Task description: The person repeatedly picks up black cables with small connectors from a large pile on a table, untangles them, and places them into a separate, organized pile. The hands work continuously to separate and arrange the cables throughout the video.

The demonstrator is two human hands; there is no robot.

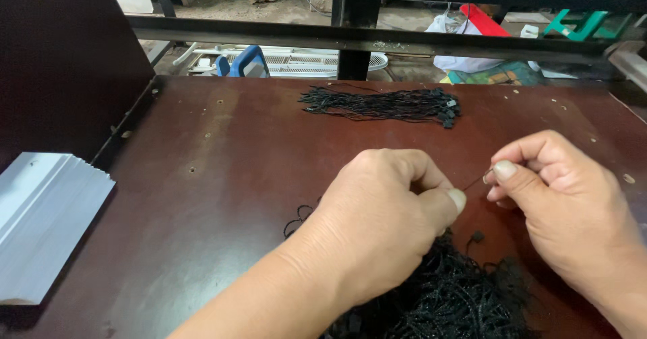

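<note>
Pinching one thin black string [477, 179] between them, the left hand [377, 224] and right hand [559, 197] are each closed on an end, thumb against fingertip, so the string runs taut across the short gap. Both hover just above a tangled heap [445, 298] of black strings at the near edge of the dark brown surface [222, 177]. A neat bundle [384, 104] lies well apart at the far side. A white moulding [40, 218] rests at left.
</note>
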